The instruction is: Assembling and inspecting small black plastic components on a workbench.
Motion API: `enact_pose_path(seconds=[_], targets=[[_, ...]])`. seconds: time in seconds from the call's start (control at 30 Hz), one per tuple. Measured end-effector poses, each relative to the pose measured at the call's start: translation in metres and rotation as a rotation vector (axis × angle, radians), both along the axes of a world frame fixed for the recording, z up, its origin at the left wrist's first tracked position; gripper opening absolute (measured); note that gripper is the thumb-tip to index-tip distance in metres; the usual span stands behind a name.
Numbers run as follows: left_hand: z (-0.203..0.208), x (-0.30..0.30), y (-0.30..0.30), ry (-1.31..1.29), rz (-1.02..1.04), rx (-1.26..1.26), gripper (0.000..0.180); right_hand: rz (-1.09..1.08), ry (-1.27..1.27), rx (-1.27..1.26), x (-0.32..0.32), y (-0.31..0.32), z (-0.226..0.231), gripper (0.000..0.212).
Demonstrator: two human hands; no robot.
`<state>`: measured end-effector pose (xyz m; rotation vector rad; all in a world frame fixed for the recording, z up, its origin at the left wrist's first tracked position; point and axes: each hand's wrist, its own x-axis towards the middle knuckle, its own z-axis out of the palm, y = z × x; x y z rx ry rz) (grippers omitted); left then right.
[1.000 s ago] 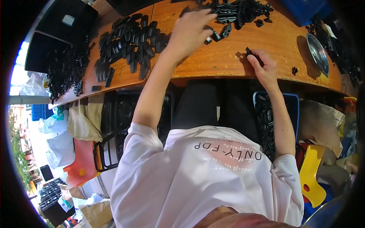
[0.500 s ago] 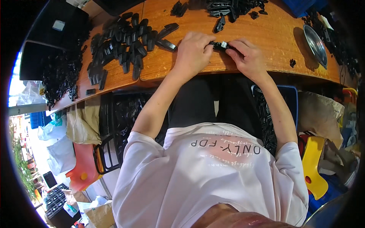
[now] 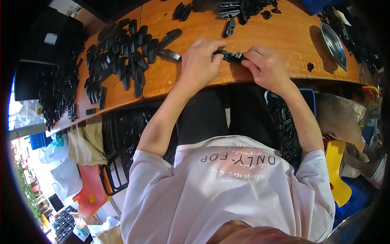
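Note:
Between my two hands, just above the near part of the wooden table, is a slim black plastic part. My left hand is closed on its left end, thumb and fingers pinching it. The fingers of my right hand pinch the right end, next to a small shiny spot. Fingertips hide both ends of the part. Left of my left hand lies a spread of black elongated plastic pieces, one of them almost touching that hand. A single black piece lies beyond my hands.
More black parts are heaped at the far edge. A round metal bowl stands tilted on the right, near a small black bit. Dark small parts pile up at far left. Below the table, a blue crate holds black pieces.
The view has shifted slightly. More of the black part shows between my hands, and its shiny piece is less visible. Both hands keep their pinch.

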<state>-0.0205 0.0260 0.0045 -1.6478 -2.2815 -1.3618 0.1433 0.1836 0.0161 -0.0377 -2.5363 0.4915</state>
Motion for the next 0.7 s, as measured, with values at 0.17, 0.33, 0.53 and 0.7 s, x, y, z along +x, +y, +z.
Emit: enact_pose_path(seconds=[0.17, 0.33, 0.53, 0.7], targets=[[0.006, 0.003, 0.005, -0.015, -0.028, -0.036, 0.026, -0.001, 0.000, 0.091, -0.012, 0.000, -0.004, 0.014], [0.001, 0.002, -0.001, 0.074, 0.010, 0.012, 0.025, 0.045, 0.005, -0.055, -0.024, 0.006, -0.009, 0.010], [0.003, -0.041, -0.045, 0.557, 0.417, -0.180, 0.034, -0.382, 0.222, 0.115, -0.022, 0.111, -0.025, 0.023], [0.024, -0.051, -0.004, 0.433, 0.256, 0.117, 0.024, -0.464, 0.168, 0.292, -0.036, 0.162, -0.038, 0.028]])
